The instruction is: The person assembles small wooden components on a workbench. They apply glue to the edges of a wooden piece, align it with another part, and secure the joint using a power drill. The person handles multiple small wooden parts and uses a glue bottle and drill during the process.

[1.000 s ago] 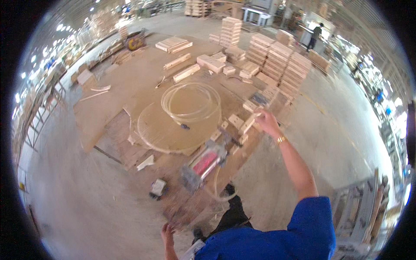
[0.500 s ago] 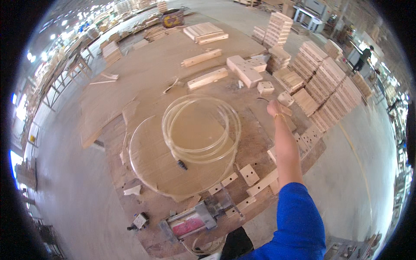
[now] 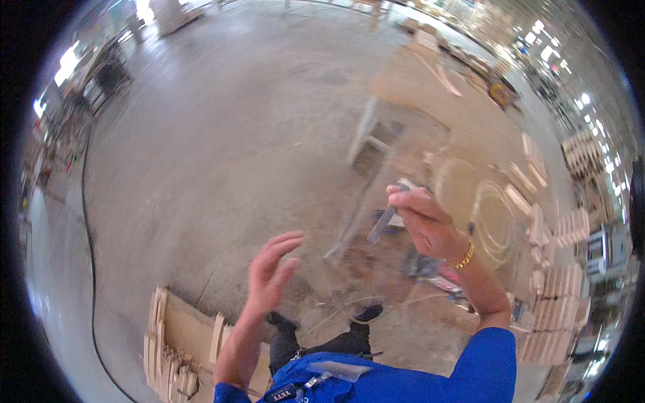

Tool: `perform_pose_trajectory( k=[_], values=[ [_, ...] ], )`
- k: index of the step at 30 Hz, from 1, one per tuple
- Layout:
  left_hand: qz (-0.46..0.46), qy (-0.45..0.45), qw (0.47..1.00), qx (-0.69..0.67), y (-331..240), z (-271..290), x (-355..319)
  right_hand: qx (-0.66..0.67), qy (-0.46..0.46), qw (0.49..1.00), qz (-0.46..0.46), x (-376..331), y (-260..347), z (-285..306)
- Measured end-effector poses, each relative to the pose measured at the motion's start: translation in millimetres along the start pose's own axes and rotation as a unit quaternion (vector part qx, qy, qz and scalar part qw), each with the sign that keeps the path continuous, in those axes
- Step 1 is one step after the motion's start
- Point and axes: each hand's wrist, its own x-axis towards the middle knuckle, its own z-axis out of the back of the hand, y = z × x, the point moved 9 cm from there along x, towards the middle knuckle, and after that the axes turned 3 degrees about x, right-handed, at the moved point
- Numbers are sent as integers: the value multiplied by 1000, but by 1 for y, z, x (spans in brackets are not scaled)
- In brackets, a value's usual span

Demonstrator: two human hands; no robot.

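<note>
My right hand, with a gold bracelet at its wrist, is raised in front of me and closed on a slim grey pen-shaped thing. That thing points down and to the left; blur hides its exact kind. My left hand hangs over the floor, fingers apart and nothing in them. Behind my right hand stands the workbench, smeared by motion. On it lie a coil of clear hose and a clamp-like device with a red part.
At my lower left a wooden bin or pallet holds several upright wood strips. Stacks of wooden blocks stand to the right. A black cable runs along the floor at the left. Several wood pieces lie beyond the hose.
My view has swung left, so the bench now sits at the right. My right hand has come back from the wood blocks, now holding the pen-shaped thing. My left hand has come into view.
</note>
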Motion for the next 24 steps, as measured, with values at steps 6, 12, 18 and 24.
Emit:
perform_pose_trajectory(
  k=[6, 12, 18, 24],
  values=[
    [99, -9, 981, -168, -24, 129, -21, 53, 100, 970, 214, 157, 96, -166],
    [159, -100, 943, -275, 22, 305, -27, 286, 24, 956, 59, 281, 97, -294],
    [190, -144, 965, -105, 111, 447, 8, 512, 286, 746, -316, 325, 31, -529],
    [397, -338, 849, -88, 202, 647, -61, 395, 289, 868, -80, 436, 116, -781]
  ],
)
